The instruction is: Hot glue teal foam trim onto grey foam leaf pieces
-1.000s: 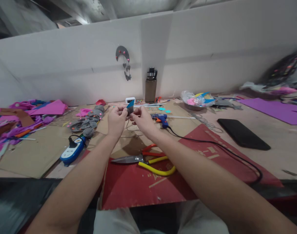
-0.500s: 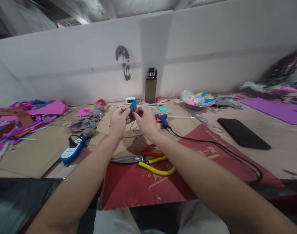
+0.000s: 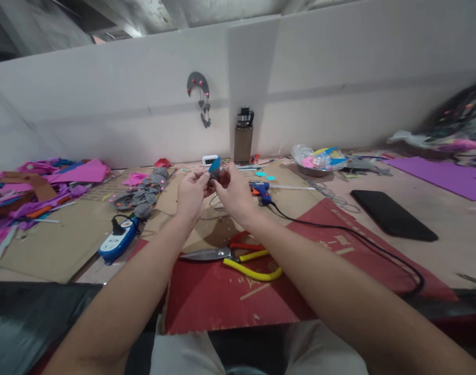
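Both my hands are raised over the middle of the table, fingertips meeting. My left hand (image 3: pixel 191 194) and my right hand (image 3: pixel 233 191) pinch a small blue and grey felt piece (image 3: pixel 214 166) between them. A thin dark thread or wire hangs from the piece toward the cardboard below. Yellow-handled scissors (image 3: pixel 238 259) lie under my wrists on a red sheet (image 3: pixel 230 297). A blue glue gun (image 3: pixel 261 190) rests just right of my right hand, its black cord trailing to the right.
Grey felt shapes (image 3: pixel 142 195) and a blue-white power strip (image 3: pixel 118 239) lie on cardboard at left, with a pile of purple and pink scraps (image 3: pixel 34 187) beyond. A brown bottle (image 3: pixel 243 138) stands by the back wall. A black phone (image 3: pixel 394 214), a bowl of scraps (image 3: pixel 318 159) and a purple sheet (image 3: pixel 444 174) lie at right.
The felt piece has turned slightly in my fingers and my hands have shifted a little to the right. Nothing on the table has moved.
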`<state>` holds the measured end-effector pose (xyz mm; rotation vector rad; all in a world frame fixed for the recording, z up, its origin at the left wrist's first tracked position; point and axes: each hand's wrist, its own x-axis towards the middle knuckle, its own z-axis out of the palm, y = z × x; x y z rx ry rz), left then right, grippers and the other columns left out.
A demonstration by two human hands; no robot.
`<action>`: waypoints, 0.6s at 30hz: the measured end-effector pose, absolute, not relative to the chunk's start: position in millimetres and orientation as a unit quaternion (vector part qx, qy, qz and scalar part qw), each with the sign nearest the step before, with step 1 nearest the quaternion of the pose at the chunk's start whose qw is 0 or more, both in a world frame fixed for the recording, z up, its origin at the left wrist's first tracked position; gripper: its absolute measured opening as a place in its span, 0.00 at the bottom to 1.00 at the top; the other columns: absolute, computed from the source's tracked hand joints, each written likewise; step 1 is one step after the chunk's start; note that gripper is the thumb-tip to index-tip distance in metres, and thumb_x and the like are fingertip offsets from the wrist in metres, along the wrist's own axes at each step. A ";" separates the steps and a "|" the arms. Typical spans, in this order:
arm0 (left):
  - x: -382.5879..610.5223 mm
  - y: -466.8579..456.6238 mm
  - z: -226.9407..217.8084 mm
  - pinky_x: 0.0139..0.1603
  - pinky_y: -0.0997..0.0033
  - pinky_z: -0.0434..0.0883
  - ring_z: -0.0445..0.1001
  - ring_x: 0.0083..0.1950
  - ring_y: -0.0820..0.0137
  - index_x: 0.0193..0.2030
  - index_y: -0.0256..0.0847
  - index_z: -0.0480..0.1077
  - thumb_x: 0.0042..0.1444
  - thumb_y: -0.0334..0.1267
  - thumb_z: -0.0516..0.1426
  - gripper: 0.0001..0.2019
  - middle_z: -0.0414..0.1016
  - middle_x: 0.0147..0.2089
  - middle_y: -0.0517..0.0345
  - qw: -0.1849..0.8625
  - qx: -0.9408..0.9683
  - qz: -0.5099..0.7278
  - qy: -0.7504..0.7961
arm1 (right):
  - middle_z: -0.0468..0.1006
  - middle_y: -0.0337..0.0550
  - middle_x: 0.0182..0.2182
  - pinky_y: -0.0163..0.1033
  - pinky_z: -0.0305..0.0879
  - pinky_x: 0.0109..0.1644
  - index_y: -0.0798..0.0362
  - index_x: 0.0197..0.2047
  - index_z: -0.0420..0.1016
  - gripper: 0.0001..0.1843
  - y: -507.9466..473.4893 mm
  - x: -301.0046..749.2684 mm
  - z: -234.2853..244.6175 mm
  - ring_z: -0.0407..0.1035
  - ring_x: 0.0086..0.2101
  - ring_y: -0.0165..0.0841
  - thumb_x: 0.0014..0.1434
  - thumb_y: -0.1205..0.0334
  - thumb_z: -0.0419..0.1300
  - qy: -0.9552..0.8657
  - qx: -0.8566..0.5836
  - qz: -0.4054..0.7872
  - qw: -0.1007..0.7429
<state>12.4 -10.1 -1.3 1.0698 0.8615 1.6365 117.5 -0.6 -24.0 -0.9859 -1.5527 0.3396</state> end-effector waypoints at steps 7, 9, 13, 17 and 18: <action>14.4 -14.4 -0.6 0.41 0.63 0.76 0.76 0.29 0.73 0.31 0.37 0.66 0.47 0.32 0.61 0.07 0.75 0.28 0.59 0.517 0.434 0.655 0.339 | 0.71 0.41 0.30 0.40 0.59 0.39 0.50 0.29 0.63 0.04 -0.2 122.6 -21.4 0.64 0.33 0.34 0.56 0.64 0.54 -0.664 -0.430 0.141 0.595; 13.3 -14.1 0.0 0.40 0.62 0.77 0.77 0.30 0.72 0.31 0.38 0.66 0.47 0.32 0.60 0.05 0.76 0.30 0.58 0.528 0.429 0.657 0.327 | 0.71 0.41 0.30 0.40 0.59 0.40 0.50 0.29 0.63 0.04 -0.7 122.9 -20.0 0.64 0.34 0.35 0.55 0.64 0.55 -0.663 -0.432 0.140 0.595; 10.9 -11.6 -0.2 0.41 0.63 0.76 0.78 0.33 0.70 0.31 0.38 0.66 0.47 0.32 0.58 0.04 0.78 0.32 0.56 0.543 0.422 0.653 0.317 | 0.71 0.41 0.30 0.40 0.59 0.40 0.50 0.28 0.62 0.06 -1.5 122.8 -18.6 0.64 0.34 0.34 0.56 0.64 0.54 -0.671 -0.432 0.134 0.587; 9.1 -9.0 -1.4 0.41 0.63 0.76 0.78 0.34 0.69 0.31 0.38 0.67 0.47 0.32 0.58 0.04 0.78 0.32 0.57 0.548 0.420 0.649 0.320 | 0.70 0.42 0.30 0.41 0.59 0.41 0.50 0.27 0.62 0.06 -2.2 123.1 -17.4 0.64 0.34 0.35 0.55 0.65 0.54 -0.679 -0.434 0.128 0.578; 8.8 -8.5 -1.6 0.41 0.63 0.76 0.78 0.33 0.69 0.31 0.38 0.68 0.47 0.32 0.59 0.04 0.78 0.32 0.57 0.549 0.420 0.648 0.321 | 0.70 0.42 0.30 0.41 0.59 0.41 0.50 0.27 0.62 0.06 -2.3 123.3 -17.1 0.64 0.34 0.35 0.55 0.65 0.55 -0.680 -0.435 0.127 0.577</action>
